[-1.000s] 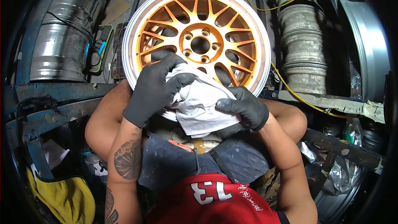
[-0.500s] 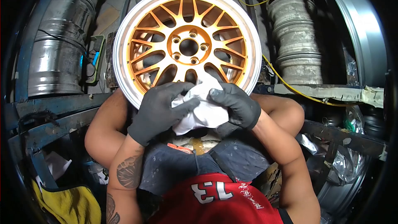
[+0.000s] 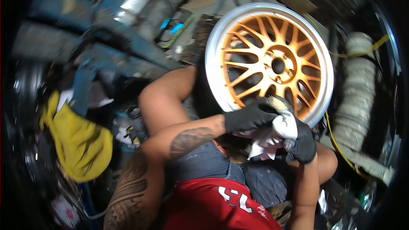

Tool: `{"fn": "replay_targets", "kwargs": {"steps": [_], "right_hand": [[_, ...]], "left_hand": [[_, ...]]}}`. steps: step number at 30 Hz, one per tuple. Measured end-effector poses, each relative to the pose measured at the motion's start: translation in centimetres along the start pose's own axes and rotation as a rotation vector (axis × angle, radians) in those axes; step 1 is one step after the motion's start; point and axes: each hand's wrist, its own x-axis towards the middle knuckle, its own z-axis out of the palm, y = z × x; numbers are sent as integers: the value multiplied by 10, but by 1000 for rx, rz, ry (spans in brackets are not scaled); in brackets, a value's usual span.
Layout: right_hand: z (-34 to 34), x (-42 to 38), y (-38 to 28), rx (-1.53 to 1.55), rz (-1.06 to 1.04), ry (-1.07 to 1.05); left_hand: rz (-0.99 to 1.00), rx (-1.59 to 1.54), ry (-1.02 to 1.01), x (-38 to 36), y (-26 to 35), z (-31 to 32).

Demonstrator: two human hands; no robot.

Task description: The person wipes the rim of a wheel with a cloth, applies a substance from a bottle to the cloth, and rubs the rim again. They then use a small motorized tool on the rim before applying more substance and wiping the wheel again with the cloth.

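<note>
A wheel rim (image 3: 279, 53) with copper-orange spokes and a bright polished lip stands tilted between the person's legs. In front of its lower edge, both black-gloved hands come together. My right hand (image 3: 303, 144) is closed around a crumpled white cloth (image 3: 284, 127), whose loose end hangs below the fingers. My left hand (image 3: 251, 118) reaches in from the left, its fingers curled at a small pale yellowish piece (image 3: 277, 103) just above the cloth. Motion blurs that piece, and I cannot tell what it is.
A yellow cloth (image 3: 83, 145) hangs at the left by blue metal beams (image 3: 119, 44). Blue items lie in a green-edged tray (image 3: 179, 30) left of the wheel. Silver wheel barrels (image 3: 355, 89) are stacked at the right, near a yellow hose (image 3: 334, 142).
The view has swung left, so the wheel sits farther right and tilted. The cloth is bunched more toward my right hand, and a pale yellowish piece now shows at my left fingers.
</note>
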Motion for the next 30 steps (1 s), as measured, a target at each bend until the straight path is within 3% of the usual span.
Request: {"fn": "replay_targets", "kwargs": {"steps": [1, 3, 4, 5, 6, 7, 9, 12, 14, 16, 18, 20, 21, 22, 24, 25, 26, 28, 30], "right_hand": [[2, 0, -7, 59, 0, -7], [3, -5, -11, 98, 117, 92], [4, -2, -19, 100, 178, 187], [0, -4, -15, 48, 165, 240], [-4, -4, -12, -9, 155, 292], [-3, 2, -17, -219, 57, 360], [-13, 4, -19, -222, 40, 327], [-16, 8, -21, -322, -80, 235], [-7, 17, -35, -368, -108, 162], [-4, 15, -32, -457, -105, -6], [3, 15, -29, -459, -74, -163], [17, 20, -37, -350, -85, -186], [20, 21, -32, -330, -63, -186], [21, 22, -22, -311, -37, -179], [20, 22, 2, -379, -48, -47], [23, 26, 5, -294, -20, -7], [26, 31, 7, -209, 8, 29], [24, 36, 23, -304, -43, 43], [18, 35, 51, -346, -33, 60]], "left_hand": [[149, 58, 18, 3, -6, 3], [347, 484, 61, 8, -5, 3], [379, 849, 87, 11, 1, 1], [189, 1149, 150, 11, 0, -8], [450, 1310, 116, -6, 31, 16], [386, 1462, 151, -17, 38, 27], [249, 1699, 129, -40, 54, 49], [498, 1359, 296, -117, 89, 73], [303, 914, 522, -186, 115, 76], [290, 897, 927, -257, 121, 47], [540, 951, 1287, -313, 102, -6], [281, 1122, 1714, -362, 76, -43], [167, 1340, 1801, -398, 44, -88], [41, 1560, 1870, -429, 13, -132], [-107, 1749, 1920, -447, -21, -159], [-230, 1523, 1888, -455, -38, -174], [-197, 1408, 1934, -452, -49, -176], [-174, 1356, 1951, -455, -67, -206], [-314, 1254, 1905, -460, -70, -230]]}}
